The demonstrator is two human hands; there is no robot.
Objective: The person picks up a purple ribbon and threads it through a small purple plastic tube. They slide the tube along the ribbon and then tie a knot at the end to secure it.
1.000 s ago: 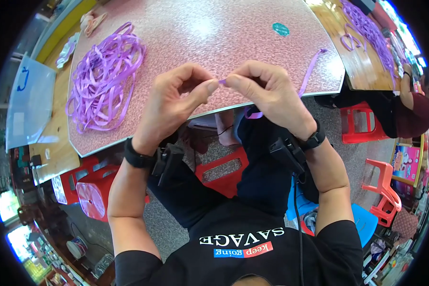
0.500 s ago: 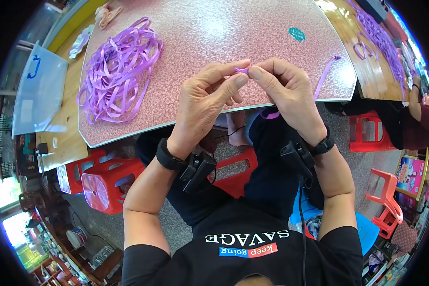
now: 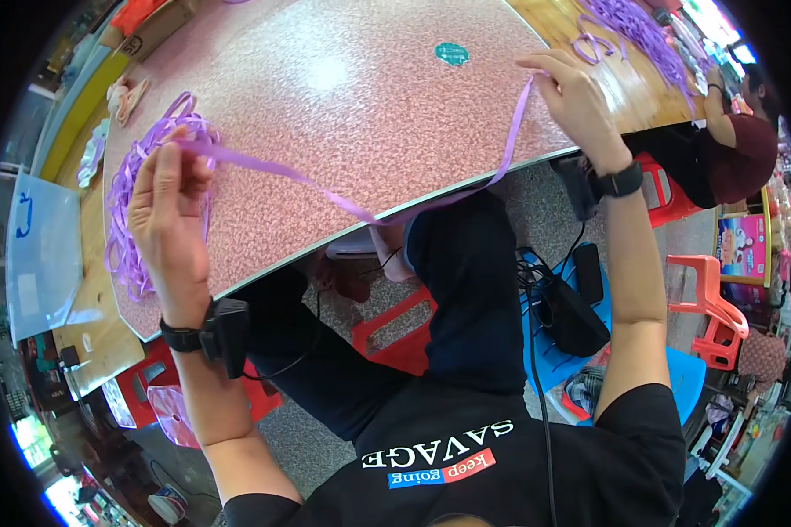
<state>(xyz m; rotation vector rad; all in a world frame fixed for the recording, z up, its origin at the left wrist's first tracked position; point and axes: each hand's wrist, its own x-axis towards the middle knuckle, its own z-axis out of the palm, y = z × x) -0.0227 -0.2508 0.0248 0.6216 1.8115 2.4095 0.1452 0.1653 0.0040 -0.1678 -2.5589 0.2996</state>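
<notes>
A length of purple ribbon [image 3: 272,167] hangs between my two spread hands. It sags over the near table edge in the middle and climbs again on the right. My left hand [image 3: 169,220] pinches one part between thumb and fingers, in front of the tangled pile of purple ribbon [image 3: 125,230] on the table's left. My right hand [image 3: 580,104] is raised over the table's right corner and pinches the other part between thumb and forefinger. Whether the held length joins the pile behind my left hand is hidden.
The pink speckled table [image 3: 325,123] bears a teal sticker [image 3: 452,54]. Another purple ribbon heap [image 3: 646,44] lies on a wooden table at far right, near a seated person [image 3: 747,149]. Red stools [image 3: 716,307] and a blue stool [image 3: 681,382] stand around.
My hands were together over the table, working a small piece of ribbon. Now they are far apart, left hand leftward, right hand rightward, with ribbon stretched between. The view has shifted.
</notes>
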